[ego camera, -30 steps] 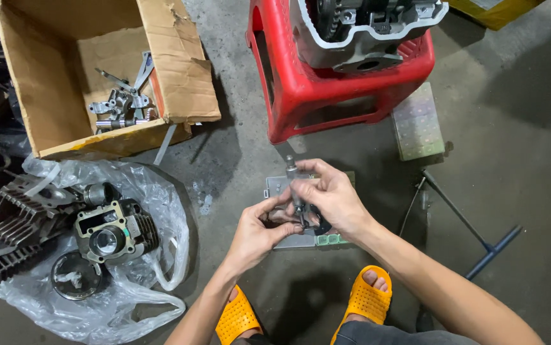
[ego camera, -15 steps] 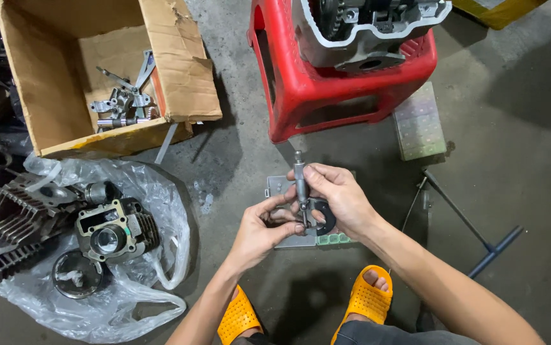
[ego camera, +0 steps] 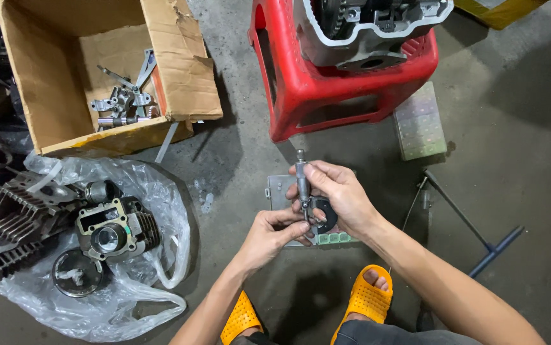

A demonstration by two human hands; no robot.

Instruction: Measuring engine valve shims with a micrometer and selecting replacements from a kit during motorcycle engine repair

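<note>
My right hand [ego camera: 336, 195] grips a metal micrometer [ego camera: 302, 182], its barrel pointing up and its dark curved frame [ego camera: 326, 214] below my fingers. My left hand [ego camera: 269, 233] pinches something small at the micrometer's jaw; the part itself is hidden by my fingertips. Both hands hover over a clear plastic compartment box [ego camera: 277, 187] lying on the concrete floor, just above my orange sandals [ego camera: 368, 300].
A red plastic stool [ego camera: 301, 83] carries an engine head [ego camera: 365, 32]. A cardboard box [ego camera: 64, 83] holds metal parts. Engine cylinders [ego camera: 106, 230] lie on a plastic sheet at left. A second clear box [ego camera: 419, 124] and a T-handle wrench [ego camera: 473, 223] lie at right.
The micrometer has been turned from lying low between my hands to upright, and my right hand has shifted up along its barrel. My left hand stays at the jaw.
</note>
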